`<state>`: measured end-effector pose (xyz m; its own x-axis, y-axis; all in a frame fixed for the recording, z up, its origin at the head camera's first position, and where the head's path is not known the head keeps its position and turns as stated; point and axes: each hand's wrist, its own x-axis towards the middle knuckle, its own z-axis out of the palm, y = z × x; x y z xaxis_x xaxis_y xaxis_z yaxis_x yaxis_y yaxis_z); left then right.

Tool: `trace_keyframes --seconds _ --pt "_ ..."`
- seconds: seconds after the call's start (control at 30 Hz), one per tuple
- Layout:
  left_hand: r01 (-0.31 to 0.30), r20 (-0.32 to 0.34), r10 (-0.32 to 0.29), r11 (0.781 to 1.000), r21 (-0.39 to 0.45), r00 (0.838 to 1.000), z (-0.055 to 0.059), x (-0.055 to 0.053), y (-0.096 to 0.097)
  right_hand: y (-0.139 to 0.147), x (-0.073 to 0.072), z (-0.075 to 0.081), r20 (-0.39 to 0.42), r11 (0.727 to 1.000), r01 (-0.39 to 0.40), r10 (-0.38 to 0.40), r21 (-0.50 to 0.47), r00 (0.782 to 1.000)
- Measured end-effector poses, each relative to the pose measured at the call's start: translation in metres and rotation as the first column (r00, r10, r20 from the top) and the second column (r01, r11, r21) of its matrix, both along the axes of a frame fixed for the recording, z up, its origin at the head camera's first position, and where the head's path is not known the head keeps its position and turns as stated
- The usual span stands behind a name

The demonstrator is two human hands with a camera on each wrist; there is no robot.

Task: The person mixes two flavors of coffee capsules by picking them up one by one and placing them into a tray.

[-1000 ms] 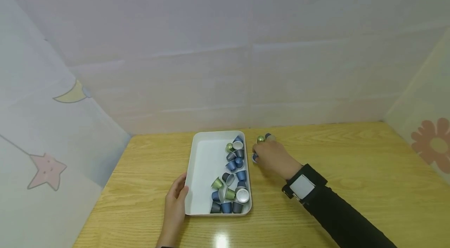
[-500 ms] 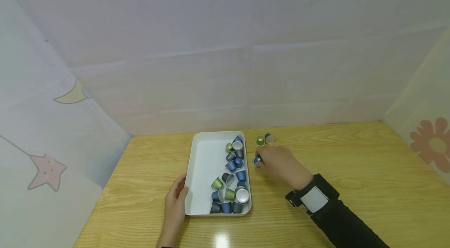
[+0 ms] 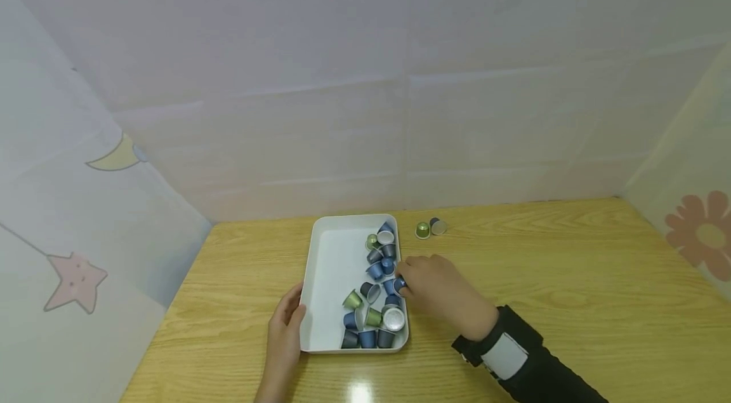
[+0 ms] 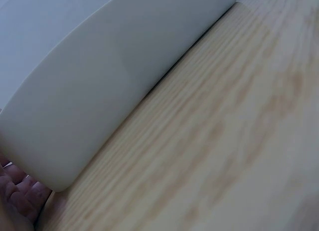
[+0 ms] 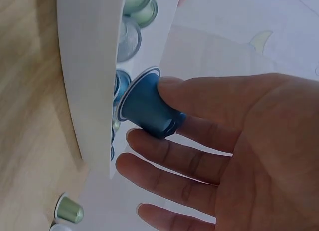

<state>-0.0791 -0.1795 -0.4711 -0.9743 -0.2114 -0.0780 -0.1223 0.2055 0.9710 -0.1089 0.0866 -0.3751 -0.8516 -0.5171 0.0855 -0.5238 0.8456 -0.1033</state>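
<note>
My right hand [image 3: 442,289] pinches a blue coffee capsule [image 5: 149,105] between thumb and fingers, at the right rim of a white tray [image 3: 328,263]. In the right wrist view its other fingers extend loosely below the capsule. Blue, green, dark grey and foil-faced capsules lie jumbled along the tray's right side and near end, among them a green capsule [image 3: 353,299]. My left hand [image 3: 283,325] holds the tray's left side, thumb at the rim. In the left wrist view its fingers [image 4: 20,193] bend against the tray's lower corner; their tips are partly hidden.
On the wooden table [image 3: 542,270], beyond my right hand, stand a green capsule [image 3: 422,230] and a tipped capsule [image 3: 438,226] with its pale lid showing. A pale fabric wall [image 3: 320,136] borders the table at the back and both sides.
My right hand has picked up the blue capsule from the table right of the tray and brought it left and nearer to the rim. The left hand and tray have stayed put.
</note>
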Motion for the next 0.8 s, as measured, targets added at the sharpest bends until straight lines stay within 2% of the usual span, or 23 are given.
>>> trace_keyframes --seconds 0.23,0.47,0.8 --pt "-0.009 0.018 0.010 1.000 -0.011 1.000 0.001 0.001 0.001 -0.013 0.016 -0.002 -0.018 0.994 -0.102 0.102 0.027 0.995" --pt "-0.014 0.014 0.014 1.000 -0.022 1.000 0.002 0.000 0.001 -0.024 0.026 -0.003 -0.032 0.984 -0.164 0.167 0.063 0.986" --pt "-0.016 0.011 0.016 1.000 -0.025 1.000 0.000 -0.001 0.000 -0.031 0.032 -0.006 -0.064 0.981 -0.187 0.190 0.044 0.980"
